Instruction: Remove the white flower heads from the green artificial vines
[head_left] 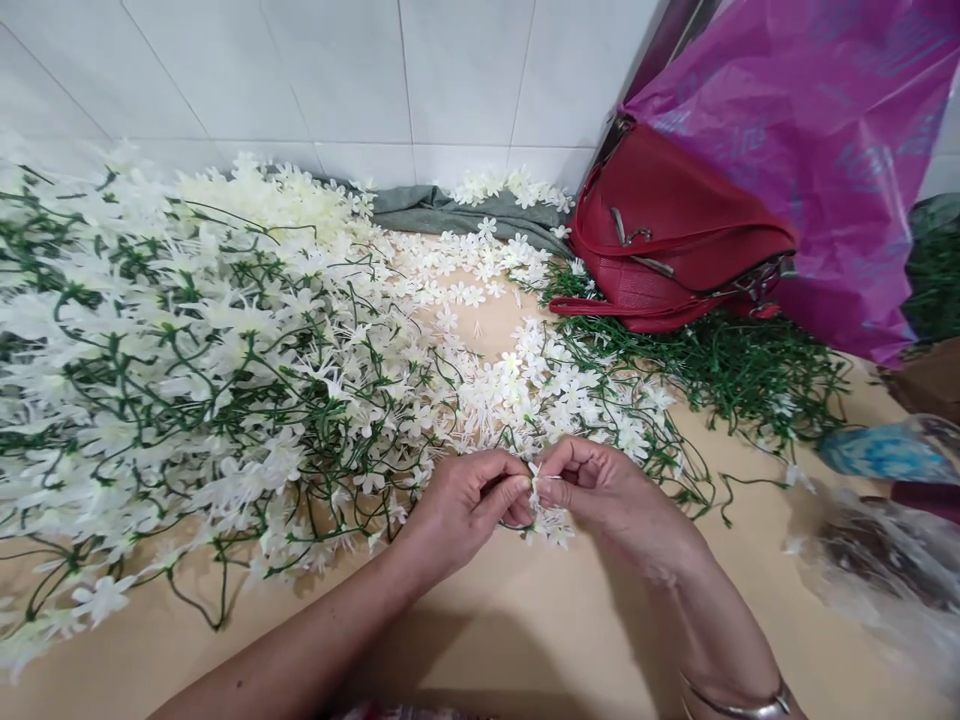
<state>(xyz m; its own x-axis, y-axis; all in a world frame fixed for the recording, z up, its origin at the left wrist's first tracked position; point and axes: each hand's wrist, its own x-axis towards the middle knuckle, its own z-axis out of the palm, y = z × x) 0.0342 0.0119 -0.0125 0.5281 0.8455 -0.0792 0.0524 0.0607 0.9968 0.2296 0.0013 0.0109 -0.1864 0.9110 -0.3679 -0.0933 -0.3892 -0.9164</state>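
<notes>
the left hand (461,505) and right hand (619,495) meet above the table (517,640), each grip closed on a small white flower (534,482) held between them, though the hands hide which part each pinches. loose white blossoms (517,380) lie just beyond, a heap of stemmed flowers (225,350) spreads left, and a red bag (667,215) rests on green stems (757,370).

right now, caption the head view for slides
Left hand and right hand pinch a white artificial flower beside a flower heap.
</notes>
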